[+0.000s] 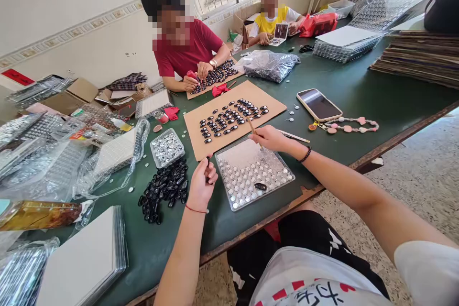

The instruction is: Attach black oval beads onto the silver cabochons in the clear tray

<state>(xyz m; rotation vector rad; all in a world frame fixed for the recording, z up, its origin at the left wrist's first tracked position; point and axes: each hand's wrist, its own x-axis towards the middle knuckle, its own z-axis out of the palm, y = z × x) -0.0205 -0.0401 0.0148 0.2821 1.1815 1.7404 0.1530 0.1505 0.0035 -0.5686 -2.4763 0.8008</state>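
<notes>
The clear plastic dimpled tray (251, 177) lies between the hands: left hand (201, 184) pinches a small black piece just left of it, right hand (270, 137) pinches a thin wooden stick (253, 129) over its far edge.

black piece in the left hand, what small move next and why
Probably bring the small black oval piece pinched in the left hand over to the clear plastic compartment tray: the right hand already holds a thin wooden stick at its far edge, and one black piece sits there.
</notes>
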